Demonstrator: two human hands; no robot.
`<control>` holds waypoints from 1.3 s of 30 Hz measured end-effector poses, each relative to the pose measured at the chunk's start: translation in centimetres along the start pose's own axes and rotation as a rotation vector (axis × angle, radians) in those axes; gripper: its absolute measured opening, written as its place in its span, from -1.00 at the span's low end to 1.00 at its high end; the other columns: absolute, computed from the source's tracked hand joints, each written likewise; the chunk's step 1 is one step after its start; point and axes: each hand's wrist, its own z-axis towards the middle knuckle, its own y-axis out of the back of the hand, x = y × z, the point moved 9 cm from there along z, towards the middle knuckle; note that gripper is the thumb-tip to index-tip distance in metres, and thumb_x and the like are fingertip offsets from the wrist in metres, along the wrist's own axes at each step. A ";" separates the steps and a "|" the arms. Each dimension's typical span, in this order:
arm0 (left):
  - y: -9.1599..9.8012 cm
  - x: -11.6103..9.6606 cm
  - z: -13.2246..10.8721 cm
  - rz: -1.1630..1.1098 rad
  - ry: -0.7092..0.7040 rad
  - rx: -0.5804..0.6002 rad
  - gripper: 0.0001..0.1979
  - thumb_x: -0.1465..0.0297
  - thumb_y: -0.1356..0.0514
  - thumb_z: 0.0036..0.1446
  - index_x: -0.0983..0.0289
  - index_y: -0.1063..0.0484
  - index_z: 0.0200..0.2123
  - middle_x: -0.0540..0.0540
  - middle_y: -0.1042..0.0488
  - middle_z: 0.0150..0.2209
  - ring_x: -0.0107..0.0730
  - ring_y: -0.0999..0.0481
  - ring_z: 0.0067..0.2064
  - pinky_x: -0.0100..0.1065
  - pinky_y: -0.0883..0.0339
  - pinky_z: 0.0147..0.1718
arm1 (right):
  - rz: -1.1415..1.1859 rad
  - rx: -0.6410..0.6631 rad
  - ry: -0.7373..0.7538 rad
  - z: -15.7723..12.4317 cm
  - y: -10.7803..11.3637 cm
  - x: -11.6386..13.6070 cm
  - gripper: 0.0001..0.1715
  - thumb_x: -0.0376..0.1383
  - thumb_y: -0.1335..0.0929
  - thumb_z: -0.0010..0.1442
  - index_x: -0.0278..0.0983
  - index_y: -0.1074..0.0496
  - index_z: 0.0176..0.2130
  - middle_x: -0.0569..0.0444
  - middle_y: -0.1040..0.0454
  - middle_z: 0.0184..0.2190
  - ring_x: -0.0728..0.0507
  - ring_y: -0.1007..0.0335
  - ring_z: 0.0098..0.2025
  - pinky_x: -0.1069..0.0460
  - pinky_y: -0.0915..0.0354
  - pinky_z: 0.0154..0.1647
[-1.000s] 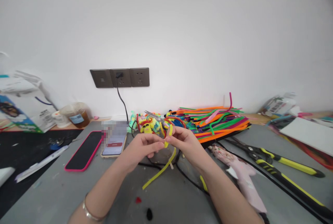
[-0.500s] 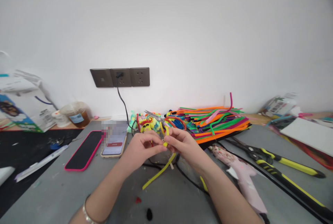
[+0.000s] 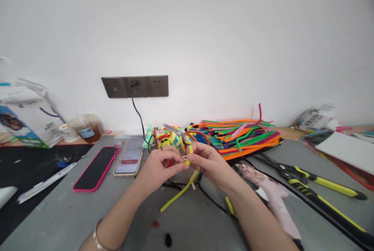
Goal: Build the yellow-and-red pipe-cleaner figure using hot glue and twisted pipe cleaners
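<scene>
My left hand (image 3: 159, 168) and my right hand (image 3: 209, 162) meet above the grey table (image 3: 73, 212), fingertips pinched together on a yellow pipe cleaner (image 3: 179, 193). Its top end is curled into a small loop between my fingers, next to a bit of red. The long free end hangs down and left onto the table. A pile of small bright pipe-cleaner figures (image 3: 168, 138) lies just behind my hands.
A stack of coloured pipe cleaners (image 3: 245, 136) lies back right. A pink-cased phone (image 3: 93, 169) and a lit phone (image 3: 128, 157) lie left. Yellow-handled pliers (image 3: 318, 183) and a pink glue gun (image 3: 271, 196) lie right. A black cable runs from the wall sockets (image 3: 134, 86).
My fingers have worked the yellow pipe cleaner's top end into a tighter curl. Both hands stay in nearly the same place.
</scene>
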 end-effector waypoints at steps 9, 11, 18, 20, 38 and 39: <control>-0.1 -1.6 -0.2 0.046 -0.127 0.014 -0.91 0.46 -0.34 0.09 0.27 -0.58 -0.46 0.01 -0.49 -0.39 -0.46 -0.42 -0.34 -0.42 -0.27 -0.30 | 0.013 0.040 0.001 0.0 -0.4 -0.2 -0.55 -0.07 -0.57 -0.02 -0.27 -0.35 -0.47 0.26 -0.27 -0.59 0.06 -0.04 -0.55 0.10 0.04 -0.50; 0.1 -2.0 -0.3 0.064 -0.184 -0.012 -0.92 0.47 -0.34 0.10 0.27 -0.58 -0.45 0.02 -0.50 -0.37 -0.46 -0.43 -0.33 -0.42 -0.30 -0.29 | 0.046 0.045 -0.038 -0.1 -0.5 -0.4 -0.55 -0.07 -0.57 -0.01 -0.26 -0.35 -0.46 0.26 -0.27 -0.57 0.07 -0.05 -0.54 0.11 0.02 -0.49; 0.3 -3.9 -1.3 0.168 -0.472 -0.083 -0.96 0.49 -0.31 0.15 0.26 -0.57 -0.34 0.07 -0.51 -0.31 -0.43 -0.48 -0.27 -0.41 -0.37 -0.25 | 0.221 0.122 -0.208 -0.8 -1.6 -1.3 -0.54 -0.12 -0.60 -0.06 -0.28 -0.37 -0.40 0.24 -0.31 -0.51 0.10 -0.08 -0.53 0.17 -0.02 -0.50; 0.3 -4.4 -1.7 0.192 -0.546 -0.115 -0.96 0.48 -0.29 0.18 0.26 -0.56 -0.33 0.08 -0.49 -0.31 -0.42 -0.48 -0.26 -0.40 -0.38 -0.24 | 0.257 0.148 -0.231 -0.9 -1.8 -1.4 -0.55 -0.15 -0.61 -0.05 -0.28 -0.37 -0.39 0.24 -0.30 -0.50 0.11 -0.08 -0.53 0.18 -0.01 -0.51; 1.5 -5.2 -2.0 0.303 -0.568 -0.300 -0.95 0.42 -0.34 0.13 0.23 -0.56 -0.30 0.03 -0.40 -0.32 -0.43 -0.46 -0.27 -0.39 -0.39 -0.27 | 0.224 0.163 -0.244 -0.6 -1.8 -2.1 -0.52 -0.05 -0.60 -0.08 -0.32 -0.42 -0.45 0.23 -0.40 -0.61 0.13 -0.23 -0.66 0.20 -0.18 -0.63; 1.6 -5.0 -1.9 0.301 -0.533 -0.310 -0.93 0.43 -0.35 0.12 0.22 -0.55 -0.29 0.03 -0.40 -0.31 -0.43 -0.46 -0.27 -0.40 -0.38 -0.28 | 0.237 0.150 -0.235 -0.6 -1.8 -1.9 -0.54 -0.07 -0.61 -0.09 -0.32 -0.43 -0.45 0.23 -0.41 -0.61 0.14 -0.23 -0.66 0.21 -0.19 -0.62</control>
